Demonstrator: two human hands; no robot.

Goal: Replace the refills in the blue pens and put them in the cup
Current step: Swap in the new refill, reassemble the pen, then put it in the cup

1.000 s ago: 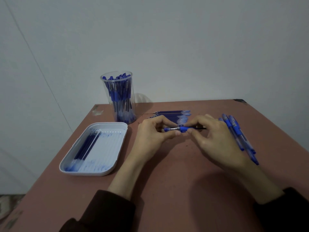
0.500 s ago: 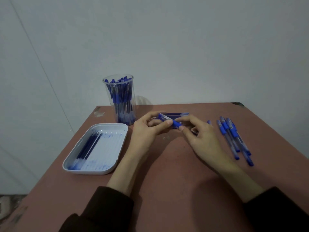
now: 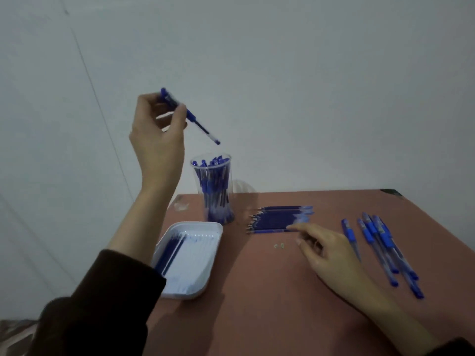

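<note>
Aloft, left hand (image 3: pixel 158 134) pinching blue pen (image 3: pixel 203 128) above cup (image 3: pixel 198 173), right hand (image 3: pixel 329 253) loose-fingered by refills (image 3: pixel 277 218).

Cup (image 3: pixel 218 196) near far left corner of surface (image 3: pixel 257 312), mouth packed full. Air above its rim open, except pen (image 3: pixel 199 125) slanting down from left hand (image 3: pixel 158 132). Tray (image 3: pixel 164 244) just in front of cup, along left edge. Refills (image 3: pixel 280 218) far middle, loose pens (image 3: pixel 380 249) by right edge. Right hand (image 3: pixel 325 251) fills the lane between. Near half of surface open.
</note>
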